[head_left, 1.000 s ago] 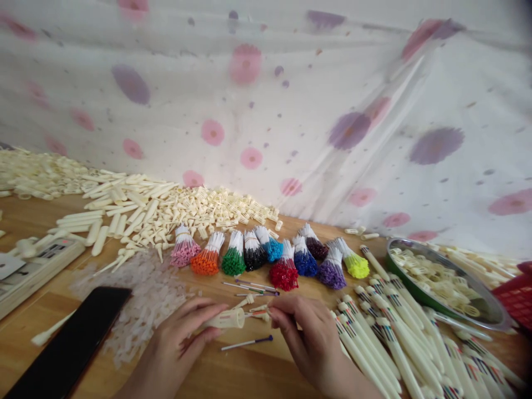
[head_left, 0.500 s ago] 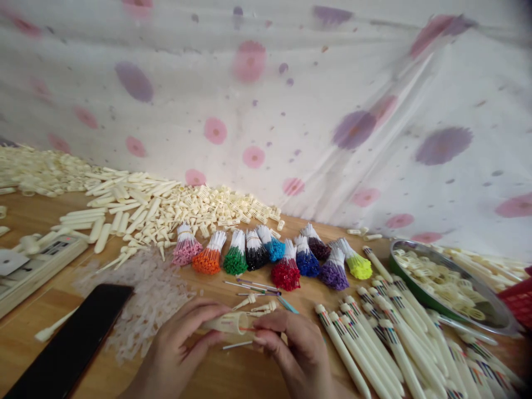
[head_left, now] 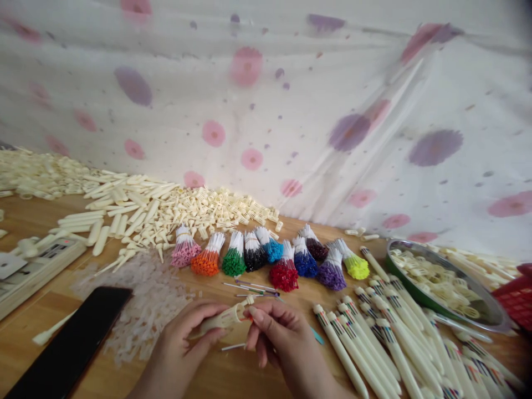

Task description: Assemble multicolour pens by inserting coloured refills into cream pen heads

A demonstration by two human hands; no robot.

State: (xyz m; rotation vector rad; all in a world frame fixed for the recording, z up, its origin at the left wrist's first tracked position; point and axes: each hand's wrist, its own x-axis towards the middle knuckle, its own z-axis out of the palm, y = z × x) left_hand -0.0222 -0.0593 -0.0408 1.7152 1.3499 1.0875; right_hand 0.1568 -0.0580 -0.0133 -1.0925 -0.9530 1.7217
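In the head view, my left hand (head_left: 189,341) is closed around a cream slotted barrel (head_left: 224,320), its open end facing right. My right hand (head_left: 276,335) pinches a small orange-red piece (head_left: 246,318) at that open end; most of it is hidden by the fingers. Behind the hands lie a few thin refills (head_left: 257,288) and a small cream part with a pointed tip (head_left: 248,301). A pale refill (head_left: 233,347) lies below the barrel. Bundles of refills in many colours, among them red (head_left: 284,271) and orange (head_left: 206,260), stand in a row beyond.
A black phone (head_left: 70,343) and clear small pieces (head_left: 149,305) lie left, near a power strip (head_left: 41,266). Cream parts (head_left: 199,208) are heaped behind. Multicolour pens (head_left: 353,349) lie right, beside a metal bowl (head_left: 492,316) and a red basket (head_left: 515,299).
The barrel has tilted, its open end now higher. My right hand has shifted and turned, with its lower fingers now spread below the barrel. The view has shifted slightly.
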